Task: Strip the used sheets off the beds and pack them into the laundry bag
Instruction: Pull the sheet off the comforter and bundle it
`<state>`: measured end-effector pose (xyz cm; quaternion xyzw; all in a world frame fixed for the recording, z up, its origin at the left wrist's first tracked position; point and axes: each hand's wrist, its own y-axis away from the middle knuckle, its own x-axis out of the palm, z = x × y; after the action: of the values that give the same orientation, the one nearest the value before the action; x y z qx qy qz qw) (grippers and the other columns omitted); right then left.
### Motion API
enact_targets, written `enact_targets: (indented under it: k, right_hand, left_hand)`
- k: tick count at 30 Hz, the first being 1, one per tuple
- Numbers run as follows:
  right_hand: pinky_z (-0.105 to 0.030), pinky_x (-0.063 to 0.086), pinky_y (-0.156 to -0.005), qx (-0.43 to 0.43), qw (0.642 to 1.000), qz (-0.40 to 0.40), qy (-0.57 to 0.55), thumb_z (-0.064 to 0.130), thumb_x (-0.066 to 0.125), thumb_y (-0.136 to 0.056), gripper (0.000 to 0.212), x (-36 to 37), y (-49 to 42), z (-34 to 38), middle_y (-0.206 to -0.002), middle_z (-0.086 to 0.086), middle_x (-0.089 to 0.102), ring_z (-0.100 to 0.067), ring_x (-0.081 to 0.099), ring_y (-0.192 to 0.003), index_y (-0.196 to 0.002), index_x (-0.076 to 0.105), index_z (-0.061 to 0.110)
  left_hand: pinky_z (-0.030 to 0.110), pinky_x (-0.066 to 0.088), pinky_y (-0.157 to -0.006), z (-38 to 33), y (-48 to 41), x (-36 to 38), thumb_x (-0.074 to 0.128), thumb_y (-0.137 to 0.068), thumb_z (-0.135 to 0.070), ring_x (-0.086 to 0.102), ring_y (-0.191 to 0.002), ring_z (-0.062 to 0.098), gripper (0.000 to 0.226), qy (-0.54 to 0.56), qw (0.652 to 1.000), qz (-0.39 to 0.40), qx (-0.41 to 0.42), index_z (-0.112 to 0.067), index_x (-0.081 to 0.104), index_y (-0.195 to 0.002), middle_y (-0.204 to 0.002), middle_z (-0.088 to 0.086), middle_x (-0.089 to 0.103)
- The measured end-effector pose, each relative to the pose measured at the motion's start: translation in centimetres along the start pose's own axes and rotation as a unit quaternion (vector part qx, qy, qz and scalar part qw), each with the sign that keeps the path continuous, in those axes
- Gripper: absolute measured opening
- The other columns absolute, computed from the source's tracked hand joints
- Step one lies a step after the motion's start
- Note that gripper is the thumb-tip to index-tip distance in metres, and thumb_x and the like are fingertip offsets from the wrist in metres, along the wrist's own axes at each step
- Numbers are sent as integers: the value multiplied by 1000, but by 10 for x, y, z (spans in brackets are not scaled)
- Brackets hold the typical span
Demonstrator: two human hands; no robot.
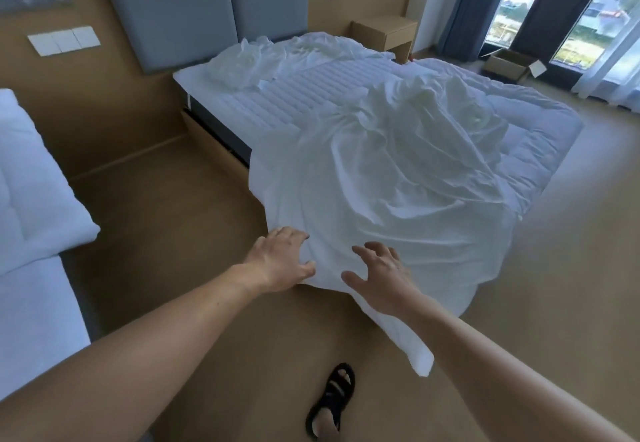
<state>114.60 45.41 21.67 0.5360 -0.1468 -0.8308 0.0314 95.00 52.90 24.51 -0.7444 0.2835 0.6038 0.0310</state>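
At the left edge of the frame lies a second bed (31,181) with a white cover, and on the wall above it is a row of white switches (64,40). A strip of brown floor (166,219) separates it from the middle bed (311,95), which has a grey headboard (207,11) in the upper part of the frame.

The quilted top of this bed is bare near the headboard. The white sheet (381,181) is crumpled over the foot of the bed and hangs down to the floor in the lower middle.

The left hand (280,261) grasps the near edge of the sheet, with fingers and thumb curled on the cloth. Just to the right, the right hand (381,278) is in front of the sheet with fingers spread and holds nothing. Below the hands a foot in a black sandal (332,403) stands on the floor.

A thick duvet (533,136) lies on the right side of the bed. In the upper right are a wooden nightstand (384,34), an open cardboard box (507,63) and dark curtains (474,1).
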Motion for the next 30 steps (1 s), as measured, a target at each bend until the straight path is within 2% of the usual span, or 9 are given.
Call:
enact_targets:
  k: [5, 17, 21, 24, 28, 30]
  right_hand:
    - [-45, 33, -116, 26, 999, 28, -29, 58, 53, -94, 84, -7, -101, -19, -162, 0, 21, -24, 20, -148, -160, 10, 29]
    - [-44, 33, -114, 133, 989, 68, -9, 61, 59, -89, 98, -5, -314, -63, -162, -4, 18, -29, 22, -147, -159, 3, 22]
    - [-46, 32, -116, 186, 978, 96, -24, 65, 62, -86, 110, 22, -381, -67, -165, -6, 11, -27, 13, -150, -159, -6, 19]
    - [-49, 28, -118, 220, 969, 105, -21, 67, 65, -82, 120, 42, -432, -71, -167, -6, -2, -29, 3, -153, -159, -13, 19]
    - [-59, 18, -119, 254, 962, 93, -23, 73, 70, -73, 135, 68, -498, -77, -164, -8, -26, -35, -18, -152, -155, -25, 24]
    - [-61, 13, -119, 255, 962, 86, -34, 72, 72, -71, 138, 81, -523, -81, -163, -9, -28, -35, -23, -151, -154, -27, 26]
  left_hand:
    - [42, 24, -119, 14, -104, -16, 50, -95, -48, 24, -149, 21, 68, -15, 999, 35, -20, -20, 30, -154, -159, 1, 32]
    - [42, 25, -120, 60, -339, -20, 53, -95, -46, 21, -150, 21, 74, 29, 995, 89, -40, -18, 23, -157, -162, 2, 25]
    - [42, 24, -120, 93, -417, -5, 53, -95, -45, 17, -151, 21, 78, 48, 990, 123, -40, -18, 17, -158, -164, 2, 19]
    - [43, 23, -121, 115, -472, 8, 53, -94, -45, 15, -152, 22, 79, 44, 988, 143, -36, -17, 16, -158, -165, 3, 16]
    - [45, 20, -122, 138, -541, 25, 56, -92, -47, 5, -153, 24, 84, 29, 990, 133, -42, -19, 13, -158, -167, 5, 5]
    - [47, 20, -121, 145, -572, 33, 58, -91, -48, 1, -154, 26, 87, 35, 992, 110, -52, -20, 11, -158, -167, 6, 2]
